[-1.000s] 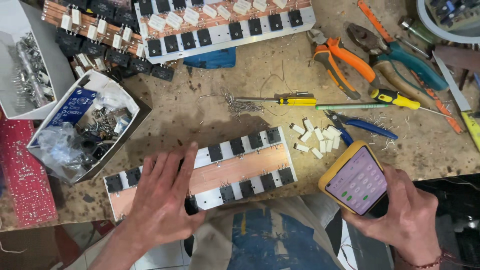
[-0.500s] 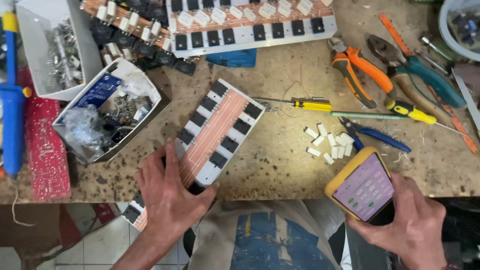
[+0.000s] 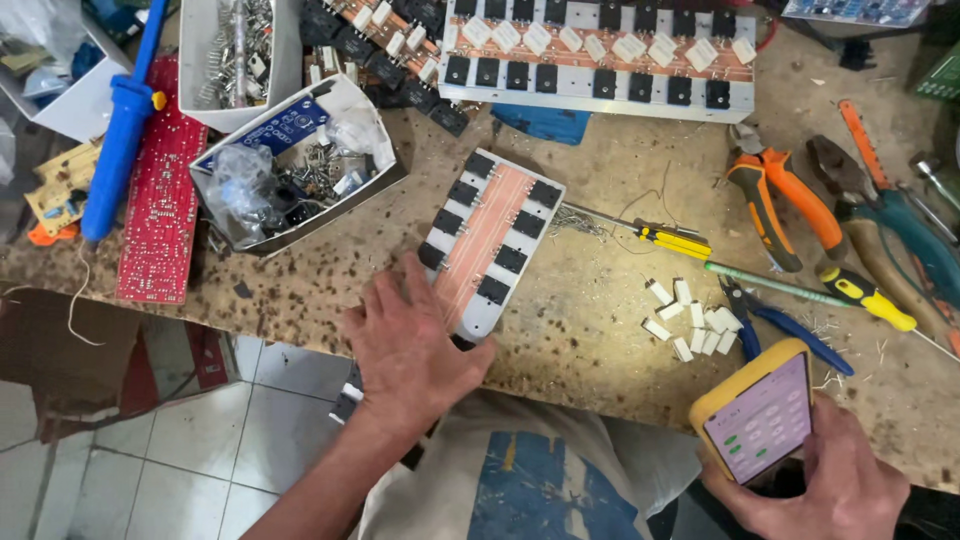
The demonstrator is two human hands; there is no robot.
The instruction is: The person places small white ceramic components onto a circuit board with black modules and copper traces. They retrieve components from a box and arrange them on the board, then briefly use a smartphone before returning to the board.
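— Hands first: where are they?

— Left hand (image 3: 410, 345) lies palm down, fingers spread, at the near edge of the workbench (image 3: 590, 330), its forearm reaching in from the near side. It presses flat on the near end of the long component board (image 3: 488, 245), a pale strip with a copper-coloured middle and two rows of black parts. Right hand (image 3: 850, 485) is low at the near right, just off the bench edge, curled under a phone in a yellow case (image 3: 758, 412).

— What changed from a second ago?

— The board lay nearly level, left to right, in front of the person. Now it runs steeply, near end under the palm and hanging past the edge, far end pointing at the larger board (image 3: 600, 55) at the back. The phone has hardly moved.

— And the grips?

— The left is wide open, only pressing, not wrapping. The right is closed around the phone, screen up; its thumb is probably on the lower edge, though that part is hard to see. White blocks (image 3: 688, 318) lie between board and phone.
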